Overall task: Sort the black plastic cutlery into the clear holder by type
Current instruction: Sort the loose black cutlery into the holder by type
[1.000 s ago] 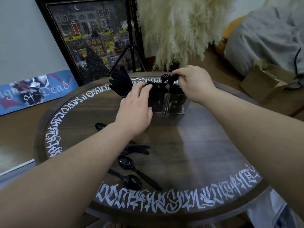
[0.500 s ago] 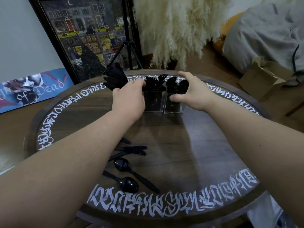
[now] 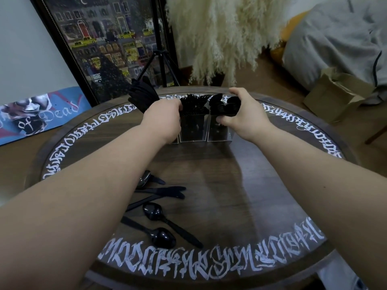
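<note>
Both grips are now clamping the holder (image 3: pixel 200 130), left hand (image 3: pixel 162 120) and right hand (image 3: pixel 244 116) having dropped from the cutlery tops. I'm judging it's being repositioned, since spoons (image 3: pixel 161 237) are still lying on the desk (image 3: pixel 230 195).

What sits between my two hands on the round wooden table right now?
The clear plastic cutlery holder, filled with black plastic cutlery, between left hand and right hand; head view.

Round wooden table (image 3: pixel 230 195) bears clear holder (image 3: pixel 193 130), loose spoons (image 3: pixel 162 237), knives (image 3: pixel 165 191).
</note>
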Motion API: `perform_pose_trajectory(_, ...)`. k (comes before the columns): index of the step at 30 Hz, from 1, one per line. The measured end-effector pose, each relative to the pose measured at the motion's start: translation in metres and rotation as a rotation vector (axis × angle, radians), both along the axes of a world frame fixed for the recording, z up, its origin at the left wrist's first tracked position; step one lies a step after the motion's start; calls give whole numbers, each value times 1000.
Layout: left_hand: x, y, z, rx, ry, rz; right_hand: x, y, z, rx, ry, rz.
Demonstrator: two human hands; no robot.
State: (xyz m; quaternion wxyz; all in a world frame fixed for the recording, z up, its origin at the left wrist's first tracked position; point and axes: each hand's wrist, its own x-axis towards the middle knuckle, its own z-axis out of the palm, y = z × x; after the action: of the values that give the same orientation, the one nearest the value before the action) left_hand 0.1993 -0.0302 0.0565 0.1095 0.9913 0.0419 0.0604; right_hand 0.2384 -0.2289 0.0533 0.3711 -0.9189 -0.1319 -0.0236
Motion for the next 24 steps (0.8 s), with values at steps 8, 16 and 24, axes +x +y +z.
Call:
perform_pose_trajectory(8, -18, -3, 11, 39, 51, -64, -15, -6, 1, -28, 18, 10)
perform_pose_trajectory(16, -65, -15, 6, 12, 55, -93, -61, -21, 0, -30, 39, 22)
perform_pose_trajectory(24, -87, -17, 11, -91, -59, -73, -76, -24, 8, -78, 87, 56)
